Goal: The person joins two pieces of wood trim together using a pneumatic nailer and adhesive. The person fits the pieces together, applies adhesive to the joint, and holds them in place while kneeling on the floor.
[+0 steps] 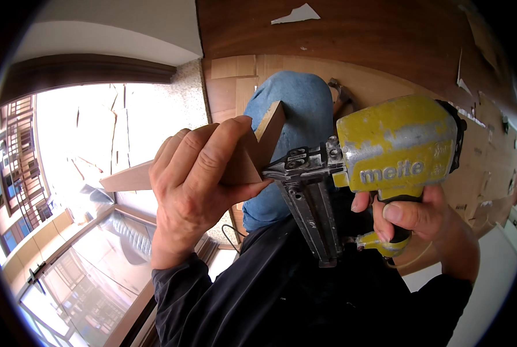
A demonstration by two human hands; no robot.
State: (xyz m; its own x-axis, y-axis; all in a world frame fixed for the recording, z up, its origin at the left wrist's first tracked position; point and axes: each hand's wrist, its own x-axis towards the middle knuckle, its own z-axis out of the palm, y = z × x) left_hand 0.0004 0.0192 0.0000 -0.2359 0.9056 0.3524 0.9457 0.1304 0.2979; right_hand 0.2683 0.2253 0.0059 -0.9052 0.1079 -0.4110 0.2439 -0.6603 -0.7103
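Observation:
My left hand (183,173) is closed around a light brown wooden board (128,178), which runs out to the left past my wrist. A second wooden piece (273,130) meets it at an angle over my knee. My right hand (417,217) grips the handle of a worn yellow pneumatic nail gun (400,136). Its black nose points left at the corner where the wood pieces join and appears to touch it, close to my left thumb. A long dark nail magazine (313,222) slants down from the nose. Whether a finger rests on the trigger I cannot tell.
My jeans-covered knee (296,92) is raised under the wood. A dark tool-like object (342,95) lies beyond it. White scraps (296,14) lie on the brown floor. At left is a bright window opening, with a silvery flexible duct (128,234) behind glass.

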